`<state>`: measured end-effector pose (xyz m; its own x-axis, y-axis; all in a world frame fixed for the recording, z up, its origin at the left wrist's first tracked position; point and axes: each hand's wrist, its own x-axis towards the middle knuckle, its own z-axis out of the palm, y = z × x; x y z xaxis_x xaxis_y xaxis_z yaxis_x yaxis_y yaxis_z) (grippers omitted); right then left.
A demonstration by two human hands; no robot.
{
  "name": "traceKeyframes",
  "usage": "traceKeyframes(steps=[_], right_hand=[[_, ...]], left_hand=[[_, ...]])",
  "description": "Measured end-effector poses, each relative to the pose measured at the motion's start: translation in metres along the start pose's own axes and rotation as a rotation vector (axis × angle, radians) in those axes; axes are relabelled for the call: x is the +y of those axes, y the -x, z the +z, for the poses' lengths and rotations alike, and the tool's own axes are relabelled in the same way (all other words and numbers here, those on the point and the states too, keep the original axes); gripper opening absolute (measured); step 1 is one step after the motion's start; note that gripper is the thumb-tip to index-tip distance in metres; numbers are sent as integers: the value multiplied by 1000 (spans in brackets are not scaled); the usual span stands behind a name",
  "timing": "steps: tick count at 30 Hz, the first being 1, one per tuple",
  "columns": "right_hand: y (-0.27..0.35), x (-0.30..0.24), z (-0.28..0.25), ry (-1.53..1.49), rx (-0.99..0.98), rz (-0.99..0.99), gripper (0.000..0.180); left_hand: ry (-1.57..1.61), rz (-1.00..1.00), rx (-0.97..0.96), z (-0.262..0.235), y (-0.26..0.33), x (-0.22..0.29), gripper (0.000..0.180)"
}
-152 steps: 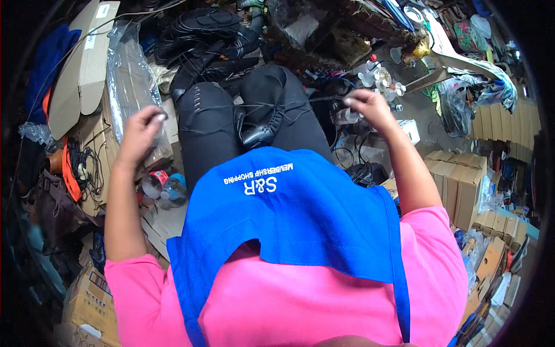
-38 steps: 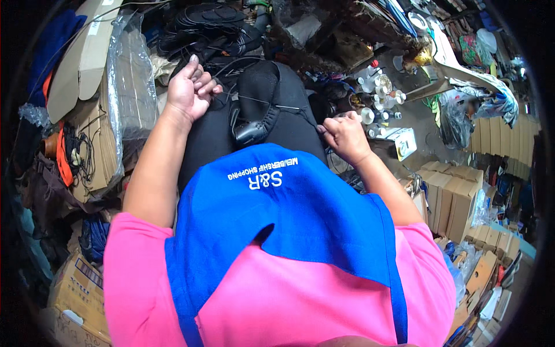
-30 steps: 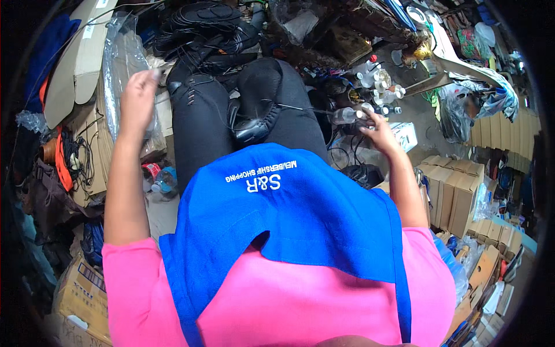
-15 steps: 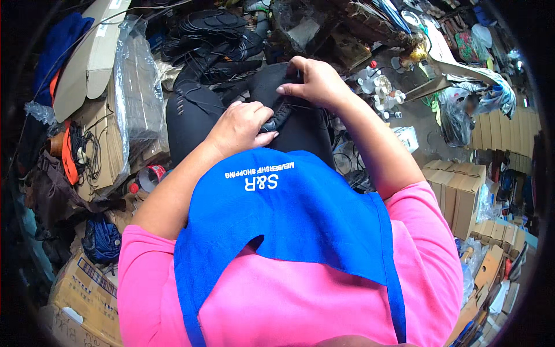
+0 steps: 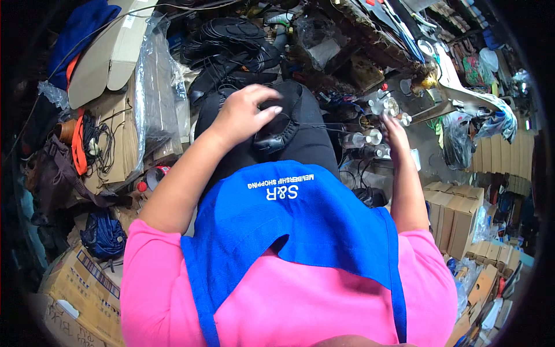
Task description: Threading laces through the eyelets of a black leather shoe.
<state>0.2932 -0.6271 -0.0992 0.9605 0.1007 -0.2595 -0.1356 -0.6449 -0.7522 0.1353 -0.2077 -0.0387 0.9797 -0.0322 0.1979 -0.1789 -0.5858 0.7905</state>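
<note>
A black shoe-like item (image 5: 275, 136) with a gathered edge lies on my lap, against my black trousers. Over it is my left hand (image 5: 244, 113), its thumb apart from the curled fingers and nothing visible between them. A thin dark thread (image 5: 324, 125) runs nearly straight from the item towards my right hand (image 5: 396, 139). That hand is out to the right beside several clear bottles, seen edge-on with its fingers blurred. Whether the thread is in its fingers cannot be made out.
Clear bottles (image 5: 361, 139) stand close by my right hand. Stacked cardboard boxes (image 5: 454, 217) are at the right. Flattened cardboard (image 5: 110, 63) and plastic-wrapped sheets (image 5: 157, 98) lean at the left. Coiled black cords (image 5: 222, 40) lie ahead of my knees.
My right hand has moved from the black item out to the right, with the thread stretching after it. My left hand has shifted up off the item's edge. The view has also shifted slightly.
</note>
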Motion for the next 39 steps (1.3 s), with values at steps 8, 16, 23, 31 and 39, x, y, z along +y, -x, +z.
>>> traceKeyframes(steps=[8, 16, 23, 31, 39], right_hand=[[60, -128, 64, 139, -181, -416, 30], [51, -195, 126, 548, -742, -671, 29], [74, -190, 113, 392, -717, -589, 22], [93, -201, 68, 22, -629, -423, 24], [76, -179, 106, 270, -495, -605, 21]], left_hand=[[108, -39, -140, 43, -40, -22, 37], [163, -98, -124, 53, -37, -30, 34], [172, -114, -156, 54, -40, -32, 33], [141, -23, -257, 36, -53, -45, 27], [498, -143, -626, 15, -70, -36, 21]])
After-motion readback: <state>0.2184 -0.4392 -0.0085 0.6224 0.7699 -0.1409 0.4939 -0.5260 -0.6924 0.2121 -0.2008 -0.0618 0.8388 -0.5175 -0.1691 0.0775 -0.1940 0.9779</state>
